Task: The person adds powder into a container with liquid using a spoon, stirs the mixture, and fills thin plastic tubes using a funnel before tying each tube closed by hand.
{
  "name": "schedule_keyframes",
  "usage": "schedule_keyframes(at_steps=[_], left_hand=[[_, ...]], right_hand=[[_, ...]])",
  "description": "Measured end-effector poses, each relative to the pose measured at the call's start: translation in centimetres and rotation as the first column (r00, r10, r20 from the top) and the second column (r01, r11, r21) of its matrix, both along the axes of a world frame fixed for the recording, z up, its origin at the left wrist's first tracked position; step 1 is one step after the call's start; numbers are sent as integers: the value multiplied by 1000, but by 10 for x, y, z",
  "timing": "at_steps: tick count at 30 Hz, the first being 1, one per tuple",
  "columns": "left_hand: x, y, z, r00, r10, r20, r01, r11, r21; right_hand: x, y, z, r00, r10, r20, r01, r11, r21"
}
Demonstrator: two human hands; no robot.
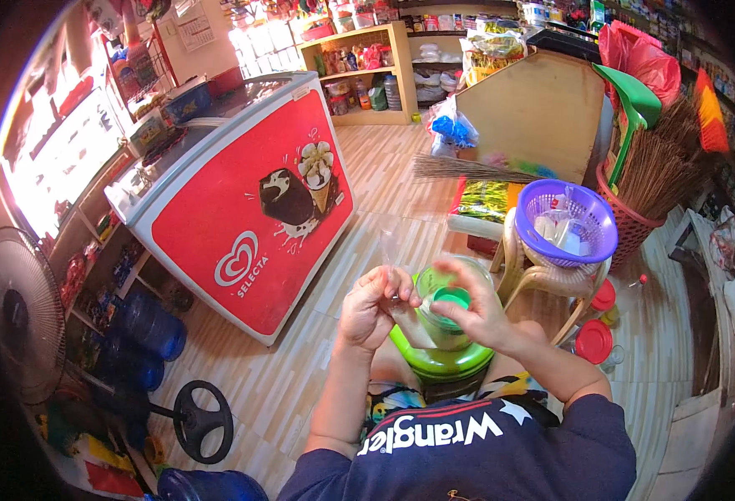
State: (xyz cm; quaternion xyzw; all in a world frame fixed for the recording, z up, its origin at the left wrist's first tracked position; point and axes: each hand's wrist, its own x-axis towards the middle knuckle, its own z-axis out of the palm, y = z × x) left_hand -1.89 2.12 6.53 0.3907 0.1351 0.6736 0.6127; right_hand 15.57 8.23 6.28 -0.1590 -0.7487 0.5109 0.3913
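Between my hands, a small clear plastic bag hangs with whitish contents in its lower part. My left hand is closed on its gathered neck, and the empty upper part of the bag stands up above the fingers. My right hand is beside it, slightly blurred, fingers spread, the thumb and a fingertip close to the neck; whether they touch it I cannot tell. Behind my right hand is a clear plastic container with a green cup or scoop in it, standing on a bright green round stool or lid between my knees.
A red chest freezer stands ahead to the left. On the right, a purple plastic basket holding small bags rests on a stool, near red-lidded jars and a bin of brooms. A fan and blue water jugs are at left.
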Motion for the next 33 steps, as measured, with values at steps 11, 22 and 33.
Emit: schedule_keyframes(at_steps=[11, 22, 33], left_hand=[[13, -40, -21, 854, -139, -502, -13, 958, -286], [4, -62, 23, 78, 437, -896, -340, 857, 388], [40, -40, 90, 597, 533, -600, -182, 818, 546]], right_hand=[[32, 20, 22, 878, -75, 473, -332, 616, 714], [26, 9, 2, 828, 542, -146, -483, 554, -678], [-5, -3, 24, 613, 657, -439, -785, 445, -430]])
